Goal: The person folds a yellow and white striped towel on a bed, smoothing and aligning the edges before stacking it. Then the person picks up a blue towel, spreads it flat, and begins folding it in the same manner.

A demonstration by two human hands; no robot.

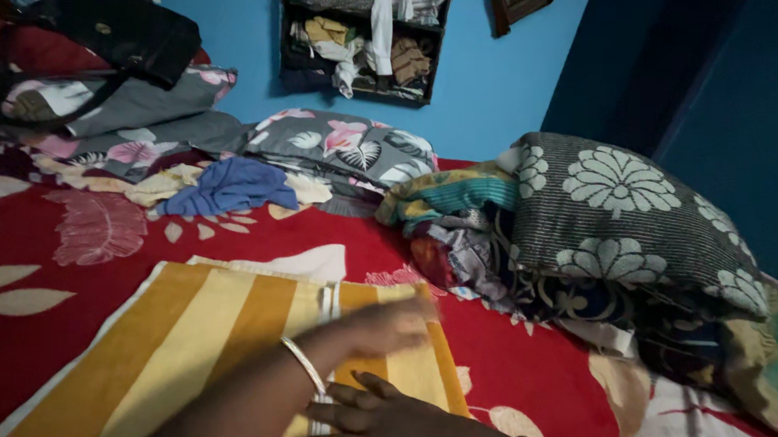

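Evidently, by label:

Towel: a yellow, orange and cream striped towel (186,341) lies spread flat on the bed, its far right corner under the hands, seemingly so it can be pressed smooth.

Left hand: the left hand (389,326), blurred, with a bangle (304,365) at the wrist, lies palm down on the towel near its far edge, fingers flat and not closed on anything; it looks to be pinning or smoothing the cloth.

Right hand: the right hand (399,421) rests low on the towel's near right part, fingers spread and pointing left, gripping nothing that I can see.

Bedsheet: a red sheet (69,259) with pale leaf shapes covers the bed and gives a flat working surface.

Pile: folded cloths and a dark pillow (631,210) with white flowers are stacked to the right, clear of the towel.

Loose clothes: a blue garment (231,187) lies crumpled behind the towel, in front of a grey floral pillow (344,148).

Bag: a black bag (111,28) sits top left on heaped bedding.

Shelf: a dark wall rack (361,37) on the blue wall (497,84) holds stuffed clothes.

Signs: a dark item with lettering hangs at the top edge, mostly cut off.
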